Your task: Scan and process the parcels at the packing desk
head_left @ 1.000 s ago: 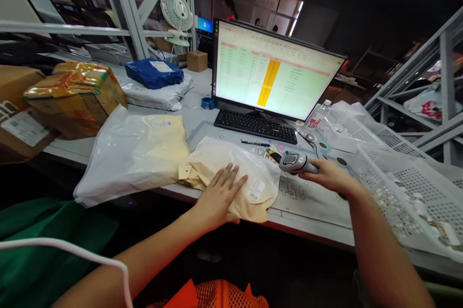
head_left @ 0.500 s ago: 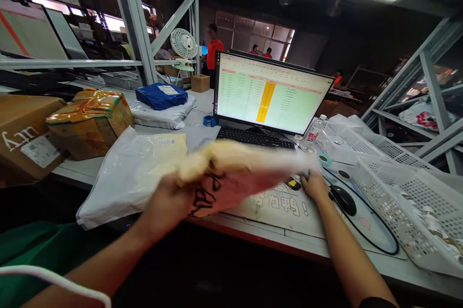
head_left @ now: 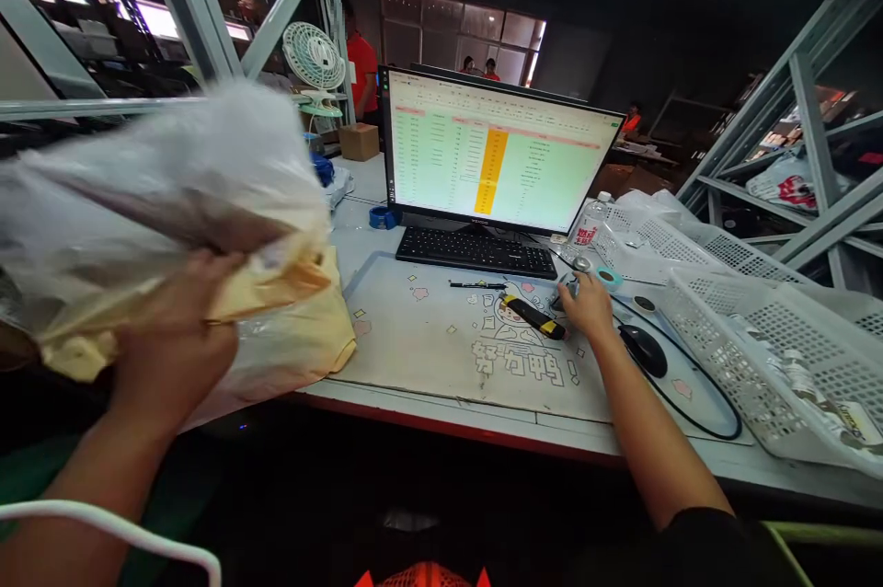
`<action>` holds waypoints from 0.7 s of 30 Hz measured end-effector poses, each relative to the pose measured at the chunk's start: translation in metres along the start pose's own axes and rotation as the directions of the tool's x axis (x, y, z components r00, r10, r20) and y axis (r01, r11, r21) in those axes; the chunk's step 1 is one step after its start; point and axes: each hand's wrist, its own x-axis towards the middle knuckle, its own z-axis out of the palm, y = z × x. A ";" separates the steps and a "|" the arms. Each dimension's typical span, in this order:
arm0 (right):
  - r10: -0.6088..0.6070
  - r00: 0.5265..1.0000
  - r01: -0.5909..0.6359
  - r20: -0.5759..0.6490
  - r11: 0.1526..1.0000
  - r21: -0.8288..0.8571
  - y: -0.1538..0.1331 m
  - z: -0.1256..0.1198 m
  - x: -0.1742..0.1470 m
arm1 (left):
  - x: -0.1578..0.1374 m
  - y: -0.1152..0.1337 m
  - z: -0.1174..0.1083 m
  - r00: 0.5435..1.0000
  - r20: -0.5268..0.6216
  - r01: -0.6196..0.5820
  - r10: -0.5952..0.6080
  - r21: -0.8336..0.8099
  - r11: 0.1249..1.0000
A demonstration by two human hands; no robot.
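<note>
My left hand is closed on a crumpled white and yellow plastic mailing bag, raised at the left and blurred by motion. Under it, another white and yellow parcel lies at the desk's left edge. On the right, my right hand is closed around a small grey object, mostly hidden by the fingers, so I cannot make out its kind. Just left of that hand, a black and yellow utility knife and a black pen rest on the printed desk mat.
Behind the mat stand a keyboard and a monitor. A black mouse, its looping cable and white baskets occupy the right side. A tape roll sits beyond my right hand. A person in red is in the background.
My left hand has swung the bag from the middle of the desk to the left and up, uncovering the mat, knife and pen. My right hand stays near the grey object.
</note>
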 end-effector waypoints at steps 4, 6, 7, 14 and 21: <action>-0.137 0.986 0.135 0.095 0.990 0.033 -0.051 0.017 0.033 | -0.031 -0.013 0.061 0.973 0.232 -0.048 -0.008 0.236 0.970; -0.159 0.972 0.154 0.171 0.987 0.041 -0.073 0.033 0.049 | -0.044 -0.020 0.079 0.959 0.280 -0.032 -0.051 0.285 0.958; -0.153 0.969 0.149 0.193 0.988 0.039 -0.082 0.041 0.055 | -0.048 -0.025 0.083 0.956 0.286 -0.030 -0.057 0.291 0.956; -0.090 0.958 0.089 0.271 0.996 0.017 -0.099 0.070 0.071 | -0.054 -0.048 0.080 0.926 0.372 -0.039 -0.071 0.280 0.959; -0.091 0.961 0.082 0.260 0.996 0.047 -0.095 0.061 0.067 | -0.055 -0.034 0.084 0.977 0.211 -0.047 -0.014 0.281 0.959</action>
